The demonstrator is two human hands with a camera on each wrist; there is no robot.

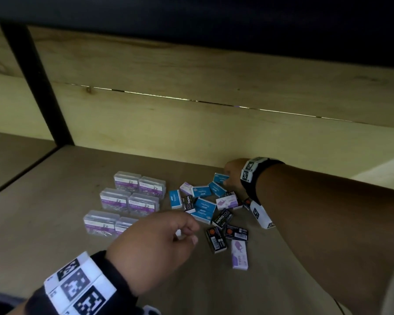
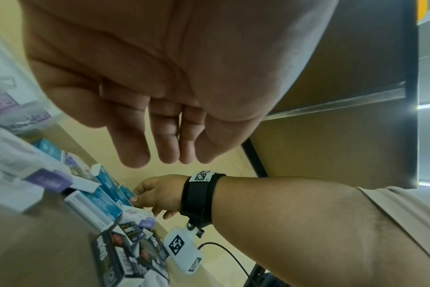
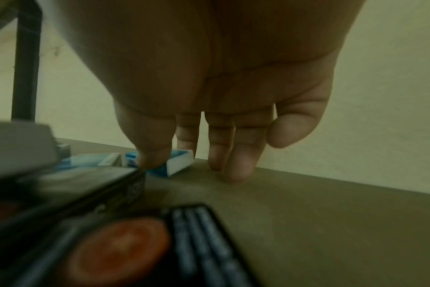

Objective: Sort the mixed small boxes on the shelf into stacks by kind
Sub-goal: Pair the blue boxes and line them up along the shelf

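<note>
Right hand [image 1: 231, 173] is reaching to the far edge of the shelf [image 1: 55, 201], thumb and forefinger pinching a blue box [image 1: 221, 178] lying there. Left hand [image 1: 155, 244] is hovering over the mixed pile [image 1: 214, 212], fingers [image 2: 135, 147] loose, holding nothing. Clear boxes [image 1: 132, 198] are sitting grouped at the left.

The left hand [image 1: 155, 244] hides part of the nearest clear case [image 1: 125, 225]. In the right wrist view a black box [image 3: 125, 250] at 7 o'clock is blurred and cut off.
</note>
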